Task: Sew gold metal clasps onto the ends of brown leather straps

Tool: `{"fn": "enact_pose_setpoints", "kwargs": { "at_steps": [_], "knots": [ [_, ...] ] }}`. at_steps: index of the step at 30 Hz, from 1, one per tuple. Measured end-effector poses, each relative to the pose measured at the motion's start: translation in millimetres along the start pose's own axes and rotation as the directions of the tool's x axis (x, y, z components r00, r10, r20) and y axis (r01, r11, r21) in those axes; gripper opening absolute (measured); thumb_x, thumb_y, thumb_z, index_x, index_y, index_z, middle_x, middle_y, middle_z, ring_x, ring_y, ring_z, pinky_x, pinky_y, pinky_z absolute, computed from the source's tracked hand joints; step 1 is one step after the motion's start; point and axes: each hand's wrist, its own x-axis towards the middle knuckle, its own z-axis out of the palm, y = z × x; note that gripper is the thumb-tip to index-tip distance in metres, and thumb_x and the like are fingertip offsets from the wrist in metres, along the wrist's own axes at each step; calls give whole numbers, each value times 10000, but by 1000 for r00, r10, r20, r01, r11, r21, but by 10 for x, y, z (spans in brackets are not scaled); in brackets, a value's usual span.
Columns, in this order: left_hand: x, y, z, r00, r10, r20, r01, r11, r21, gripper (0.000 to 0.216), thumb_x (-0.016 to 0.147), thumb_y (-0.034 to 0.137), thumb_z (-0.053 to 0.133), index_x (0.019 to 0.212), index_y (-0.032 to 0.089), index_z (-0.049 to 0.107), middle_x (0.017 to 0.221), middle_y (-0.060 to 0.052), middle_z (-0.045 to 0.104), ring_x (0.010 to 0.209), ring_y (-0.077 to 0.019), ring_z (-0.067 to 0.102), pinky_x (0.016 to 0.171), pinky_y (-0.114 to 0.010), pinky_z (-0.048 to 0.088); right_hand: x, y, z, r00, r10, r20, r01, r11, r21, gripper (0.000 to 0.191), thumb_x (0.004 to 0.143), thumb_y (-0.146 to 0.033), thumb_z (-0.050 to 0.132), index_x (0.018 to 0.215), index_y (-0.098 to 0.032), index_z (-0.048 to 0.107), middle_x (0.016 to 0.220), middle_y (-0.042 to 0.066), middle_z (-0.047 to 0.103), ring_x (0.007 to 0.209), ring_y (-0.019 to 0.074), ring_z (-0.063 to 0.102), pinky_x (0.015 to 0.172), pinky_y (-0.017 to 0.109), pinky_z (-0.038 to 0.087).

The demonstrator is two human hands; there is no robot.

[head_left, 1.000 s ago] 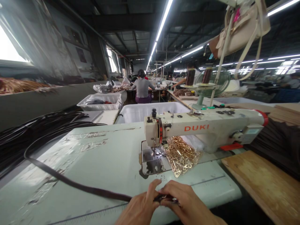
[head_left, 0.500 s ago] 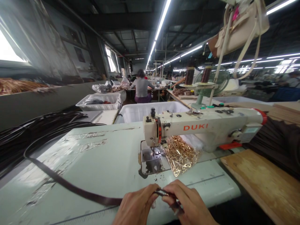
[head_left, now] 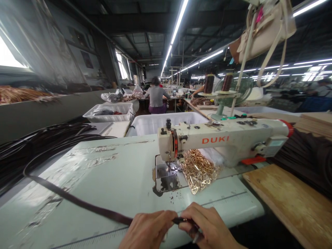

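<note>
On the pale worktop (head_left: 116, 173), the DUKI sewing machine (head_left: 223, 141) stands at twelve o'clock from the hands. The dark strap (head_left: 77, 202) runs lengthwise toward ten o'clock. The left hand (head_left: 147, 230) pinches its near end, and the right hand (head_left: 210, 228) pinches the small metal fitting (head_left: 185, 220) there.

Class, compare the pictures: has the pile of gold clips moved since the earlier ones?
No. The clips still lie under the arm of the machine, just right of the needle plate, as before.

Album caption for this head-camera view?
Left hand and right hand pinch a dark strap before the sewing machine.
</note>
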Motion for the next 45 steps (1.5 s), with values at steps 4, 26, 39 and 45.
{"fn": "enact_pose_setpoints", "kwargs": {
  "at_steps": [4,26,39,45],
  "knots": [
    [12,-34,-9,979,-147,138,156,986,-54,222,949,299,386,1096,272,550,656,56,652,603,-137,623,622,-198,432,-59,38,152,993,-21,-114,19,1000,-22,146,951,-217,437,874,-196,560,721,-1,586,567,113,547,511,240,317],
    [1117,-837,-272,954,-62,294,62,998,10,157,717,192,531,713,217,686,609,49,586,590,-110,495,570,-190,359,900,545,262,847,485,217,-471,874,-114,188,853,-256,559,716,-179,662,656,12,679,673,162,648,598,215,401],
    [1433,-1069,-212,913,17,407,-68,991,112,115,699,184,556,677,193,669,631,43,629,602,-114,550,569,-184,404,1015,928,67,932,79,354,-11,981,-192,134,861,-202,618,959,-264,686,957,-32,704,891,152,637,746,218,416],
    [1289,-1008,-207,980,-20,198,-39,956,289,95,732,268,697,815,224,686,830,-6,679,828,-219,611,849,-379,452,1007,974,97,916,-98,390,219,935,-280,136,923,-167,540,932,-224,663,934,-11,686,893,164,619,704,240,410]
  ]
}}
